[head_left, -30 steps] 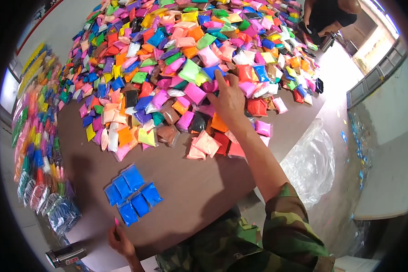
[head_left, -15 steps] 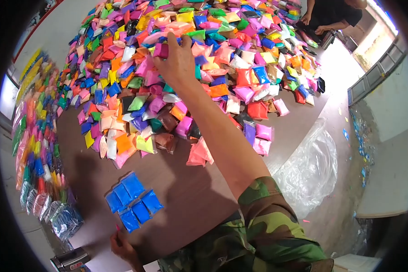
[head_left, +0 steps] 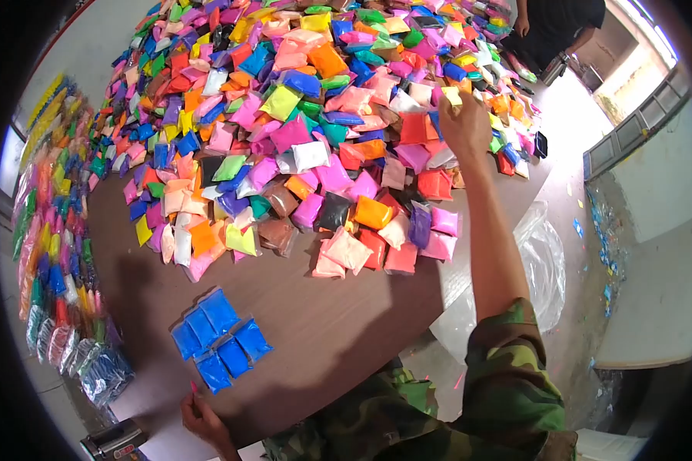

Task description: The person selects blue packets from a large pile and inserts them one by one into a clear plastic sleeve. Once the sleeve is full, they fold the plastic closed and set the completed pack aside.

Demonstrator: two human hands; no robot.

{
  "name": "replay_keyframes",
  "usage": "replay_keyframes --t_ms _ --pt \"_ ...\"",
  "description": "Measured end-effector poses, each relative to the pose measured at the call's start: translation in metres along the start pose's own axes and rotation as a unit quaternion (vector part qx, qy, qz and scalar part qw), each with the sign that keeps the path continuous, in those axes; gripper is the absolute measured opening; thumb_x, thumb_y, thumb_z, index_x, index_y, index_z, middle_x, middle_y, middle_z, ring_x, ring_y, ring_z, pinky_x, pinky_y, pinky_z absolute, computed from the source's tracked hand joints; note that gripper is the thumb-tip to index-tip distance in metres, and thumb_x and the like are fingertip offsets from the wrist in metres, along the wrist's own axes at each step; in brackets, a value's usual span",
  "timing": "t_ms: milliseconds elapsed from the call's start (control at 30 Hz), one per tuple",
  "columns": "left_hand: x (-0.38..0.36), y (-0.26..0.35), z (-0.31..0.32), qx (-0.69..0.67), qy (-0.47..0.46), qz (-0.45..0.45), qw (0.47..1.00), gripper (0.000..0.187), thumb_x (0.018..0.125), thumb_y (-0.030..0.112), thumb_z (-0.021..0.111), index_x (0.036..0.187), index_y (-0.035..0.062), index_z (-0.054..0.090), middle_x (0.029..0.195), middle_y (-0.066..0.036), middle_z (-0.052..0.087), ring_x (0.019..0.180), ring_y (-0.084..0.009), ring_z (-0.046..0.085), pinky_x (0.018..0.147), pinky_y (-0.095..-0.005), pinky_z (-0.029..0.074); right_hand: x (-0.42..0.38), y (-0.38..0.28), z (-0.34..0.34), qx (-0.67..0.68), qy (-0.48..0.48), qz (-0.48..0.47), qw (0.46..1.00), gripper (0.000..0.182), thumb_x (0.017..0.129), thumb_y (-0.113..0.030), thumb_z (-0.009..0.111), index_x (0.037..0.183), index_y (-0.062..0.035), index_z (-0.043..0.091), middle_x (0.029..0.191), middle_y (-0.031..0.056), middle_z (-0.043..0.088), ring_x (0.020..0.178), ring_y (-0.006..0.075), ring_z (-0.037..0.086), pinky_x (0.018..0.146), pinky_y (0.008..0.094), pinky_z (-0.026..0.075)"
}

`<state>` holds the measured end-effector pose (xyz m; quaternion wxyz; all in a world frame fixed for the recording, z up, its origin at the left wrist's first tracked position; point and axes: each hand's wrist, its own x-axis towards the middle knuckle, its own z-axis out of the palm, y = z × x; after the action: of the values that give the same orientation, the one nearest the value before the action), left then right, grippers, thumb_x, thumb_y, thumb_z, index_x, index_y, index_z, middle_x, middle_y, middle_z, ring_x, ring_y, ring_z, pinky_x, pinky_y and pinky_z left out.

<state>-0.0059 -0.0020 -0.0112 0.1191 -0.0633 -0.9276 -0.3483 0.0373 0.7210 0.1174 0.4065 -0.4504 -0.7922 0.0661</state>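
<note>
My right hand (head_left: 464, 127) is at the right part of a big heap of small coloured packets (head_left: 292, 134), its fingers closed around a pale yellow packet (head_left: 452, 96). Near the table's front edge, at the lower left, is my left hand (head_left: 201, 419). Its fingers are pinched, with a small pink tip (head_left: 194, 387) showing between them. Just above it several blue packets (head_left: 221, 338) lie flat together on the brown table (head_left: 323, 323).
Bundled clear bags of coloured packets (head_left: 61, 253) line the left side. Clear plastic sheeting (head_left: 542, 269) hangs at the right. A dark metal device (head_left: 114, 441) is at the lower left. Another person (head_left: 557, 31) in dark clothing stands at the top right.
My right hand has moved right across the heap, from the upper middle. The purple-magenta packet at its fingers is gone from them, and a pale yellow one is there. My left hand has hardly moved.
</note>
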Motion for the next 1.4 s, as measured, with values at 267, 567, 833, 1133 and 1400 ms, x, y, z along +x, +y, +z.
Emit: replay_keyframes --t_ms 267,567,833,1133,1400 --pt "0.0 -0.022 0.011 -0.054 0.04 0.019 0.998 0.015 0.103 0.009 0.069 0.111 -0.0021 0.075 0.095 -0.008 0.074 0.081 -0.0137 0.063 0.073 -0.0323 0.051 -0.025 0.03 -0.005 0.092 -0.014 -0.028 0.995 0.04 0.087 -0.029 0.082 0.111 0.001 0.071 0.103 0.0247 0.077 0.097 0.0368 0.077 0.085 0.0493 0.059" --pt "0.002 0.025 -0.005 -0.007 -0.031 -0.081 0.996 0.019 0.106 0.018 0.069 0.106 -0.0004 0.074 0.087 -0.001 0.065 0.078 -0.0099 0.055 0.071 -0.0299 0.047 -0.19 -0.07 -0.075 0.228 -0.132 -0.163 0.951 0.039 0.084 -0.013 0.084 0.121 -0.0079 0.071 0.11 0.0157 0.077 0.098 0.0357 0.076 0.084 0.0445 0.061" --pt "0.002 -0.009 0.012 -0.136 -0.018 -0.008 0.99 0.018 0.106 0.015 0.068 0.108 -0.0018 0.073 0.085 -0.002 0.064 0.077 -0.01 0.054 0.069 -0.0303 0.046 -0.328 -0.121 -0.091 0.175 -0.199 -0.313 0.912 0.028 0.081 -0.01 0.077 0.108 -0.0136 0.07 0.116 0.0065 0.069 0.102 0.0307 0.067 0.085 0.0454 0.051" --pt "0.007 -0.018 0.012 -0.157 -0.025 0.011 0.987 0.018 0.109 0.013 0.064 0.108 -0.0042 0.07 0.087 -0.001 0.061 0.081 -0.0084 0.054 0.073 -0.0272 0.047 -0.353 -0.131 -0.098 0.052 -0.263 -0.304 0.914 0.018 0.09 -0.021 0.075 0.104 -0.0139 0.067 0.107 0.0047 0.066 0.101 0.0248 0.066 0.084 0.0435 0.049" --pt "0.003 0.069 -0.029 -0.105 0.008 0.138 0.985 0.021 0.105 0.019 0.073 0.108 0.0005 0.083 0.093 -0.019 0.079 0.084 -0.0354 0.074 0.078 -0.0444 0.058 -0.372 -0.125 -0.089 0.089 -0.22 -0.313 0.919 0.014 0.094 -0.022 0.07 0.103 -0.0105 0.069 0.111 0.0086 0.063 0.103 0.028 0.063 0.085 0.0431 0.05"
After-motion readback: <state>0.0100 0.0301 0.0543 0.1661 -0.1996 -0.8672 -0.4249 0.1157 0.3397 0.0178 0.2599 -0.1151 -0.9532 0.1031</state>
